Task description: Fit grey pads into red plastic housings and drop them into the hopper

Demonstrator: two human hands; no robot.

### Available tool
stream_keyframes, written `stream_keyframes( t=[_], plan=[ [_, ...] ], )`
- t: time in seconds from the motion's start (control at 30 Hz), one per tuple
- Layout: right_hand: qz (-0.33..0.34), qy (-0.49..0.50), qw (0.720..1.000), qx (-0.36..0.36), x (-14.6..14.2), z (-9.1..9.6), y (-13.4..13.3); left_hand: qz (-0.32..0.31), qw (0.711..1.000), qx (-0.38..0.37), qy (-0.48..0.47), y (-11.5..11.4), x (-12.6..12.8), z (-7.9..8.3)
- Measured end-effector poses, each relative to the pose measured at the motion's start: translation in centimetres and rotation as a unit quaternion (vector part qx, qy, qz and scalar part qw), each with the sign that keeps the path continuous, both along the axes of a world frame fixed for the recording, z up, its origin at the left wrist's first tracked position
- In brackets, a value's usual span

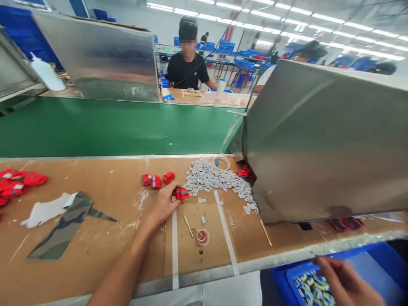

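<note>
A red part (182, 194) is pinched by the left hand (164, 205) on the bench (95, 238), at the edge of a grey pile (213, 177). Three more red parts (156, 180) are laid just to its left. The right hand (346, 282) is held over a blue bin (382, 263) of small pieces (310, 291). Whether it grips anything cannot be told.

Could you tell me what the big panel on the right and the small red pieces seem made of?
The panel looks like sheet metal: brushed grey, dull sheen. The red pieces are probably moulded plastic: glossy, uniform colour, too small to confirm.
</note>
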State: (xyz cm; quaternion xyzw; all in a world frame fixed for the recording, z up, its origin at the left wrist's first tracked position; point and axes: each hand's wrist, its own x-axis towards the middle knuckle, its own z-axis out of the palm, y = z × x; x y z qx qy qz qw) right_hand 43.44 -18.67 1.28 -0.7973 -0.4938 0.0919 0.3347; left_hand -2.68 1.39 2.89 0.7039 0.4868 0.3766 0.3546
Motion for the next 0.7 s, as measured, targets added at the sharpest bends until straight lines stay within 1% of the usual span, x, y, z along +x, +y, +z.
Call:
stream_keyframes(
  t=[0.07, 0.1, 0.13, 0.17, 0.23, 0.27, 0.33, 0.4, 0.5, 0.6, 0.7],
  plan=[
    [0.118, 0.051, 0.992, -0.005, -4.9, -0.2, 0.2, -0.027, 0.995, -0.04, -0.091, -0.1, 0.6, -0.3],
    [0.181, 0.069, 0.981, -0.006, -7.6, 0.0, 0.8, -0.046, 0.988, -0.065, -0.13, -0.2, 0.8, -0.4],
    [0.227, 0.078, 0.971, -0.003, -10.3, 0.4, 1.8, -0.063, 0.981, -0.09, -0.161, -0.2, 1.0, -0.6],
    [0.262, 0.079, 0.962, 0.011, -12.8, 1.1, 2.9, -0.073, 0.974, -0.11, -0.184, -0.2, 1.2, -0.7],
    [0.324, 0.075, 0.943, 0.027, -17.0, 2.5, 5.4, -0.071, 0.967, -0.124, -0.211, -0.2, 1.5, -1.1],
    [0.349, 0.071, 0.934, 0.038, -18.7, 3.2, 6.6, -0.064, 0.966, -0.121, -0.221, -0.1, 1.6, -1.3],
    [0.402, 0.051, 0.914, 0.036, -21.4, 4.0, 8.6, -0.056, 0.962, -0.118, -0.241, 0.0, 1.9, -1.8],
    [0.447, 0.031, 0.894, 0.031, -23.2, 4.1, 9.9, -0.061, 0.953, -0.134, -0.263, 0.2, 2.0, -2.3],
    [0.487, 0.016, 0.873, 0.013, -24.6, 3.5, 10.9, -0.068, 0.947, -0.16, -0.271, 0.4, 2.1, -2.9],
    [0.482, 0.027, 0.876, -0.009, -24.4, 3.1, 11.1, -0.083, 0.952, -0.167, -0.245, 0.5, 2.1, -3.0],
    [0.456, 0.059, 0.888, -0.006, -23.1, 3.1, 11.0, -0.1, 0.953, -0.17, -0.229, 0.5, 2.2, -3.0]
  ],
)
